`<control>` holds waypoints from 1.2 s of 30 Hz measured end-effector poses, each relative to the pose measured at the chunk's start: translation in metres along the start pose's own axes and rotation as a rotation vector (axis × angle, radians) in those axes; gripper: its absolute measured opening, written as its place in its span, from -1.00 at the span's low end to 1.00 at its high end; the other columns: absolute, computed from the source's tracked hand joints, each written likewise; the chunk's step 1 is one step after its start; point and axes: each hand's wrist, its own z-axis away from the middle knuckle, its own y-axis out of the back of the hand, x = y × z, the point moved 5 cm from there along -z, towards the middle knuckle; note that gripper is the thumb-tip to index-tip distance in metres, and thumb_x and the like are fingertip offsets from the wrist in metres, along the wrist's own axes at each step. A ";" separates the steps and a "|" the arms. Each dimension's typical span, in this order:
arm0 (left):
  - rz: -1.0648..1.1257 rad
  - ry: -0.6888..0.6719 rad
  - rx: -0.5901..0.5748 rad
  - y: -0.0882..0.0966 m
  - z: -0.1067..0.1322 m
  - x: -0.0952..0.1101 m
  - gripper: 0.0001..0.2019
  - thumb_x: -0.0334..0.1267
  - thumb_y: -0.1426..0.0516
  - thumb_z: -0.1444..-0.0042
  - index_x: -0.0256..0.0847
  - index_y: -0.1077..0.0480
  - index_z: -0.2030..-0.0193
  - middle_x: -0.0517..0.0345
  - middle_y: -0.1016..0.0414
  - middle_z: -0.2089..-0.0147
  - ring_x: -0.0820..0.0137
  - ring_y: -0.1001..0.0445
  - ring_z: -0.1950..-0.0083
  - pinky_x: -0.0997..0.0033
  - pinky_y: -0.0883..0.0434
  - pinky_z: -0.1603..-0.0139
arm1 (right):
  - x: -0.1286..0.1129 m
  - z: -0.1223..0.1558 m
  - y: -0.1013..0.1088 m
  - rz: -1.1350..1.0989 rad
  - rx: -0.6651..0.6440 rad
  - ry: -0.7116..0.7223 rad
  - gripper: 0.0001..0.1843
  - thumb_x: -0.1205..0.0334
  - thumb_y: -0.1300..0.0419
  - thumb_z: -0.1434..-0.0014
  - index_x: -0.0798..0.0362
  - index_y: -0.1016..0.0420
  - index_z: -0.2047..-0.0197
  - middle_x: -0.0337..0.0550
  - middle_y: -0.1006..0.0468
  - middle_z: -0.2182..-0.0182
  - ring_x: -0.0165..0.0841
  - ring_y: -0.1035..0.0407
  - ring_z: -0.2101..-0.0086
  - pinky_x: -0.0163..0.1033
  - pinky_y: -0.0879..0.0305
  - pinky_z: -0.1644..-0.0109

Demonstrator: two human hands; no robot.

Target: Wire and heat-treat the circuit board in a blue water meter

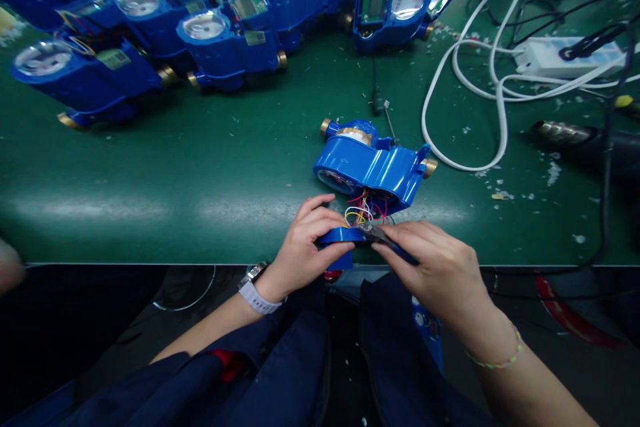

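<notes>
A blue water meter [370,163] with brass pipe ends lies tipped on the green bench, its open side facing me. Thin red, white and yellow wires [361,210] run out of it to a blue plastic cover [341,235] at the bench's front edge. My left hand [313,240] pinches this cover between thumb and fingers. In my right hand [435,267] is a pair of pliers or cutters [393,243] with dark handles; its jaws are at the wires beside the cover. Whether the jaws close on a wire cannot be made out.
Several blue water meters [235,47] crowd the back left of the green bench [150,173]. A white cable [425,113] loops from a power strip [565,57] at the right. A heat gun [575,137] lies at the right, near scattered scraps. Another person's hand [9,267] shows at the left edge.
</notes>
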 end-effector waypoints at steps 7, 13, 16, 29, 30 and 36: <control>-0.013 -0.006 0.031 0.001 0.002 -0.004 -0.87 -0.27 -0.27 -0.08 -0.19 -0.46 0.22 0.04 -0.51 0.15 0.13 -0.31 -0.23 -0.15 -0.29 -0.21 | 0.014 0.003 0.020 -0.226 0.195 -0.162 -0.86 0.23 -0.21 -0.30 0.13 -0.52 0.15 -0.13 -0.58 0.28 -0.34 -0.47 0.32 -0.27 -0.38 0.18; -0.017 0.039 0.001 -0.001 0.003 -0.005 -0.86 -0.27 -0.25 -0.09 -0.18 -0.43 0.20 0.01 -0.46 0.04 0.13 -0.24 -0.28 -0.16 -0.23 -0.25 | 0.011 0.011 0.022 -0.117 0.041 -0.106 -0.79 0.19 -0.15 -0.33 0.17 -0.47 0.09 -0.05 -0.49 0.24 -0.21 -0.38 0.23 -0.14 -0.33 0.15; -0.012 0.059 -0.003 -0.002 0.003 -0.005 -0.82 -0.23 -0.26 -0.08 -0.17 -0.42 0.19 0.02 -0.45 0.02 0.12 -0.22 -0.29 -0.16 -0.21 -0.26 | 0.007 0.014 0.014 -0.006 -0.025 -0.074 -0.75 0.19 -0.13 -0.33 0.20 -0.48 0.05 -0.02 -0.47 0.23 -0.16 -0.35 0.23 -0.09 -0.31 0.17; 0.023 0.299 -0.001 0.003 -0.012 -0.001 -0.83 -0.22 -0.22 -0.02 -0.20 -0.37 0.26 0.02 -0.44 0.08 0.19 -0.35 -0.08 0.10 -0.26 -0.18 | 0.079 0.045 0.035 0.125 0.274 -0.282 -0.59 -0.05 -0.04 -0.36 0.13 -0.50 0.09 -0.02 -0.53 0.21 -0.18 -0.40 0.20 -0.11 -0.31 0.11; 0.025 0.325 -0.016 0.004 -0.014 -0.003 -0.84 -0.24 -0.20 0.00 -0.20 -0.36 0.27 0.04 -0.44 0.10 0.20 -0.36 -0.04 0.14 -0.27 -0.15 | 0.092 0.051 0.033 0.195 0.271 -0.323 -0.55 -0.08 -0.01 -0.36 0.13 -0.50 0.10 -0.01 -0.53 0.21 -0.16 -0.39 0.20 -0.10 -0.32 0.13; 0.053 0.380 -0.053 0.001 -0.022 -0.015 -0.95 -0.31 -0.08 0.03 -0.19 -0.29 0.37 0.15 -0.40 0.26 0.28 -0.36 0.11 0.30 -0.31 0.04 | 0.143 0.059 0.010 0.421 0.234 -0.385 -0.54 -0.02 0.04 -0.36 0.16 -0.54 0.15 0.03 -0.54 0.28 -0.15 -0.37 0.31 -0.14 -0.25 0.27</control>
